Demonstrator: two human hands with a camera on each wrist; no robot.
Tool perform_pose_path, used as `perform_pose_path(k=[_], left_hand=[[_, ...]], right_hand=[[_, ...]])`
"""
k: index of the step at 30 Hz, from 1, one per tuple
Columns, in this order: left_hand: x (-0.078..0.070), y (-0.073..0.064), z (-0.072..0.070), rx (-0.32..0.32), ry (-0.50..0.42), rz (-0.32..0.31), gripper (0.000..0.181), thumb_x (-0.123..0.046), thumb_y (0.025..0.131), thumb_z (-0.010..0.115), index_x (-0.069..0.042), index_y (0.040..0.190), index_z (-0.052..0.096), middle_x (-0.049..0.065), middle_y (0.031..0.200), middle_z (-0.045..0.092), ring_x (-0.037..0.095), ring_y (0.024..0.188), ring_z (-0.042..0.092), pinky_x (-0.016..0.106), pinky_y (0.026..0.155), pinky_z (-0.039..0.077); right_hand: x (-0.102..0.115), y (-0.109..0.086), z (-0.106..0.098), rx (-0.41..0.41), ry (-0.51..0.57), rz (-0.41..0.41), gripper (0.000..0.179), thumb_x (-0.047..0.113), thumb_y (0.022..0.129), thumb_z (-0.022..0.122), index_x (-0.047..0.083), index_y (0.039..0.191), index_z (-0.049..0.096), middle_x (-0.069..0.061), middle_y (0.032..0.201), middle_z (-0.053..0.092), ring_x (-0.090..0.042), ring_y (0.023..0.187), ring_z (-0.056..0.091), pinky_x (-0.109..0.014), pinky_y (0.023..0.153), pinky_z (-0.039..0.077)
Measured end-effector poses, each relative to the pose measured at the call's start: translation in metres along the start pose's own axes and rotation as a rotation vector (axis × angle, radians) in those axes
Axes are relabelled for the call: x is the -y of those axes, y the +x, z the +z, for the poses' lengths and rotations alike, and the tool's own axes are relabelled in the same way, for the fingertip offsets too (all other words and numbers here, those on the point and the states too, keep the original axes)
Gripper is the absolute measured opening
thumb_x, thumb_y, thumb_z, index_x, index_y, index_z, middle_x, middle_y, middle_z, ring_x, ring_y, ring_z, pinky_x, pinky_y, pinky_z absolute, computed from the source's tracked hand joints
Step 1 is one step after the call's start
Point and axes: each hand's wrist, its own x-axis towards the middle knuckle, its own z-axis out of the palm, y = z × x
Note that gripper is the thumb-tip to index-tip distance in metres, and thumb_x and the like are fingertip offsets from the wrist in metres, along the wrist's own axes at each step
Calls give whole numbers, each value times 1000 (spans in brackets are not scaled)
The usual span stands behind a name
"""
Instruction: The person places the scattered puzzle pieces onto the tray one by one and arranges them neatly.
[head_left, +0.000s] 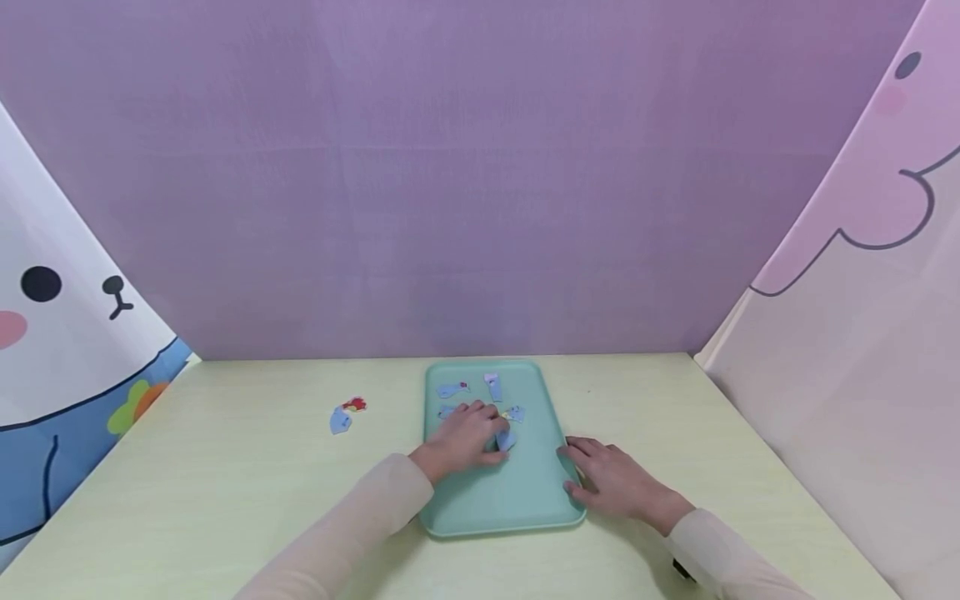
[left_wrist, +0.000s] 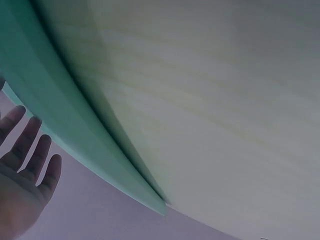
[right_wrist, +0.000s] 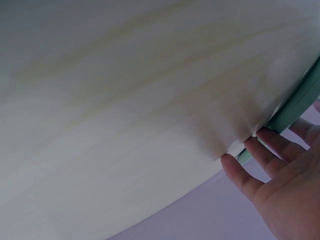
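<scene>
A pale green tray [head_left: 517, 500] lies on the table, bearing several small flat blue pieces that look like jigsaw puzzle pieces. My left hand [head_left: 467, 437] is over the tray's middle, fingers extended. Beside its fingers and thumb is a blue piece [head_left: 506, 440], partly covered by them. Another piece [head_left: 447, 411] shows just past the knuckles, and a blue-and-yellow piece [head_left: 514, 413] sits right of the fingertips. Farther up the tray are two more pieces, one left [head_left: 452, 389] and one right [head_left: 493, 386]. My right hand [head_left: 618, 479] rests its fingers against the tray's right rim.
Left of the tray, a blue piece [head_left: 341, 420] and a red-patterned piece [head_left: 354, 404] lie together on the pale wood-grain table [head_left: 247, 467]. A purple panel [head_left: 480, 208] rises behind the table. Printed cartoon panels flank both sides.
</scene>
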Motion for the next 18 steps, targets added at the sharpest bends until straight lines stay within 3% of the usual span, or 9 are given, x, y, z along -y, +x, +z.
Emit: perform_pose_path(k=[7,18], left_hand=[[-1,2,2,32,11,-19,38,-49,84,58,-22,110,61,-2,108,59,18,99,53,37,82,45],[-2,1,5,32,20,-33,40,-51,84,56,-22,112,60,-2,111,59,18,102,53,37,84,45]], right_hand=[[1,0,0,7,-3,3,47,35,88,54,7,125,51,-15,130,49,-32,118,49,-49,84,45],[1,0,-1,1,-14,-2,46,35,88,55,7,124,51,-15,129,50,-31,117,50,-48,84,46]])
